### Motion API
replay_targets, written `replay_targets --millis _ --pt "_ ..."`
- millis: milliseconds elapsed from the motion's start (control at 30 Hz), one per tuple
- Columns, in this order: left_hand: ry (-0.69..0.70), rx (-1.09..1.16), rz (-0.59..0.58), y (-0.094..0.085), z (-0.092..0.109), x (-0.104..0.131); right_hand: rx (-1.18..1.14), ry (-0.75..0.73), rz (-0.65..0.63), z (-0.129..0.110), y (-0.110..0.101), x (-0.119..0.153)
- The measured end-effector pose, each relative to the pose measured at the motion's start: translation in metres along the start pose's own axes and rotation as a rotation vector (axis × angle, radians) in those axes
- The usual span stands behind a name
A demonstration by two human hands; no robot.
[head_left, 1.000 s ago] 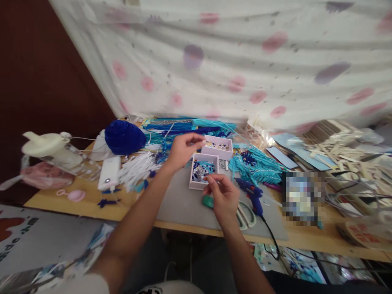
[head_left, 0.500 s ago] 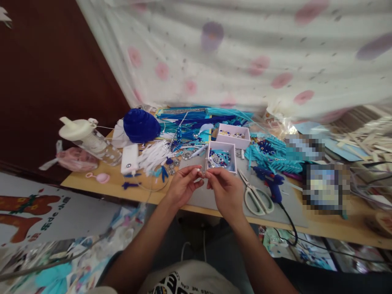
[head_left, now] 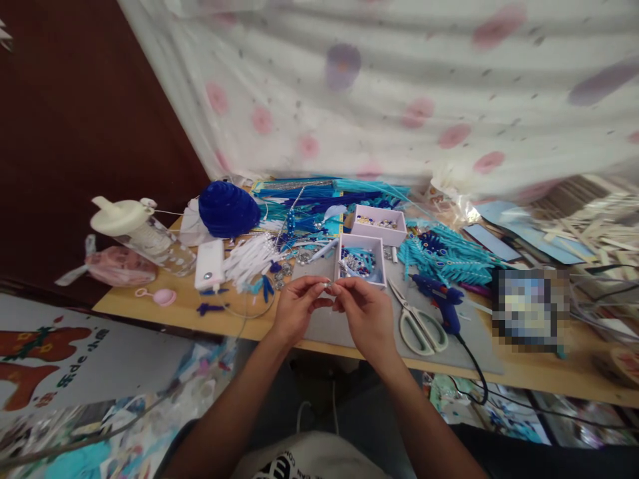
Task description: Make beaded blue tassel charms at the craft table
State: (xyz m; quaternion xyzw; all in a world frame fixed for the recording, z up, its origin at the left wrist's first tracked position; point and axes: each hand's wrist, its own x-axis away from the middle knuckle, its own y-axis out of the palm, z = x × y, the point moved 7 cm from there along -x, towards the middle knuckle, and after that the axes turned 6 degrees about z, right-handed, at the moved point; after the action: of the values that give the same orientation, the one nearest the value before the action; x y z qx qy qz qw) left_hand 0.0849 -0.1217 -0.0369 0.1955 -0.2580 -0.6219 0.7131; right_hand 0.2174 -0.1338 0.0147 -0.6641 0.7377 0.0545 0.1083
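Over the front of the grey mat (head_left: 319, 326), my left hand (head_left: 298, 307) and my right hand (head_left: 367, 311) meet, thumbs and forefingers pinched together. Between the fingertips is a tiny whitish piece (head_left: 328, 285), too small to name and mostly covered by the fingers. Just behind my hands stands a pale open box (head_left: 383, 263) with blue and silver beads in it. A second pale box (head_left: 392, 233) behind it holds gold and silver bits. Scissors (head_left: 422, 327) with pale handles lie right of my right hand, and beside them a blue glue gun (head_left: 442, 298).
A blue fuzzy bundle (head_left: 227, 209), a white power bank (head_left: 210, 266), white fuzzy strips (head_left: 252, 256) and a tilted lidded bottle (head_left: 150, 236) lie to the left. Turquoise fuzzy stems (head_left: 456, 256) spread at right. The glue gun's black cord (head_left: 476, 366) hangs over the table edge.
My hands have drawn closer together, and the small whitish piece shows less between the fingertips. The camera view has shifted slightly.
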Motion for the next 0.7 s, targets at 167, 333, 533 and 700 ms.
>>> replay_targets --millis 167,333,533,700 --pt "0.046 -0.066 0.01 -0.0055 0.0042 -0.0001 -0.019 0.021 -0.013 0.0 0.0009 0.0002" --pt "0.044 -0.067 -0.012 -0.0045 0.0049 -0.0009 -0.035 0.021 -0.035 -0.0018 0.0024 -0.0002" --pt "0.051 -0.089 0.005 -0.0029 0.0035 0.0009 -0.03 -0.004 -0.039 -0.0032 0.0013 0.001" --pt "0.05 -0.086 0.001 -0.0011 0.0032 0.0023 -0.028 -0.006 -0.03 -0.0033 0.0 0.0015"
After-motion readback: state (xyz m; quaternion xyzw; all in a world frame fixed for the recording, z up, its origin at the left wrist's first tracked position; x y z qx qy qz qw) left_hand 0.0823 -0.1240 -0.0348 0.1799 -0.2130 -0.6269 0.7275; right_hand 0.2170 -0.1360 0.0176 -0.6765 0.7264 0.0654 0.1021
